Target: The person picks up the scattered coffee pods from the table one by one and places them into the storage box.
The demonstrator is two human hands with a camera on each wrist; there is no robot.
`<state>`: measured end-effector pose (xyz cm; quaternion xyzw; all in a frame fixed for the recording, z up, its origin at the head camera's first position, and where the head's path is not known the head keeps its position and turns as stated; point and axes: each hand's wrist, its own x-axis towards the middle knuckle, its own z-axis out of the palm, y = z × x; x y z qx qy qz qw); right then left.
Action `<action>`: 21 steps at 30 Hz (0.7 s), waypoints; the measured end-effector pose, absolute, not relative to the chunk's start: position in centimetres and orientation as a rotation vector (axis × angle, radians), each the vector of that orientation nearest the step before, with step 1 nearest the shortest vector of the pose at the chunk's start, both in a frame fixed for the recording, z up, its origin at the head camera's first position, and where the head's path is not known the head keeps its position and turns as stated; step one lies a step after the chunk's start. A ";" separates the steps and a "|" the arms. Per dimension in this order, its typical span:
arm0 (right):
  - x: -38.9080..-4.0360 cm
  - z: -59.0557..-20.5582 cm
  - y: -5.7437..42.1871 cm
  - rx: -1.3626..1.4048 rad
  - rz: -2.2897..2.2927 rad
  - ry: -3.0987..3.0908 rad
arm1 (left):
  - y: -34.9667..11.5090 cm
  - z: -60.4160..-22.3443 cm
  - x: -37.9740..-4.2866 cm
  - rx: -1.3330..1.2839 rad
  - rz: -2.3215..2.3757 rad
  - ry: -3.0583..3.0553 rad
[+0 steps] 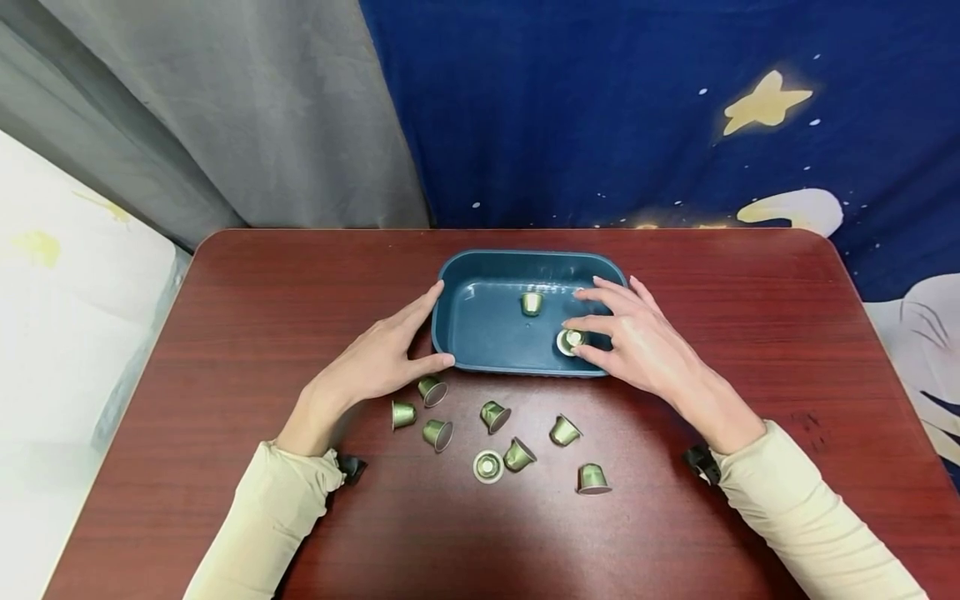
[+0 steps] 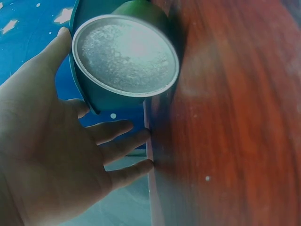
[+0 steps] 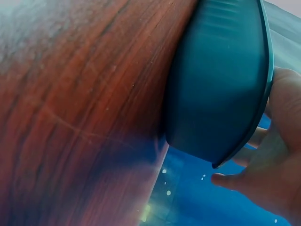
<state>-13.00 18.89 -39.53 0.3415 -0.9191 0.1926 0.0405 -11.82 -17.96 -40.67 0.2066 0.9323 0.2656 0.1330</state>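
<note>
A blue-green plastic bin point(image 1: 480, 333) stands near the back of the table. Inside it, one green coffee capsule point(image 1: 531, 303) lies toward the back. Thumb and forefinger of my right hand point(image 1: 637, 337) pinch another capsule point(image 1: 573, 338) low in the bin's front right corner, its pale rim downward. The right wrist view shows that hand reaching over the bin's wall point(image 3: 216, 84), which hides the capsule there. My left hand point(image 1: 378, 354) has its fingers extended along the bin's left end, with the thumb at the front left corner.
Several green capsules point(image 1: 495, 417) are scattered over the dark red wooden table point(image 1: 660, 525) in front of the bin. One capsule point(image 2: 127, 56) looms near the left wrist camera, its foil lid facing it. Grey and blue curtains point(image 1: 600, 108) hang behind the table's back edge.
</note>
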 end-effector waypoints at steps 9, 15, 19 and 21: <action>-13.2 -39.4 18.7 1.071 0.586 -2.858 | -18.0 -40.7 -11.8 0.609 0.780 2.711; -13.4 -39.3 18.4 1.048 0.614 -2.918 | -18.0 -40.6 -11.7 0.606 0.777 2.707; -13.4 -39.3 18.4 1.044 0.650 -2.942 | -18.0 -40.6 -11.8 0.608 0.778 2.709; -13.4 -39.3 18.4 1.045 0.657 -2.949 | -18.0 -40.5 -11.8 0.616 0.779 2.710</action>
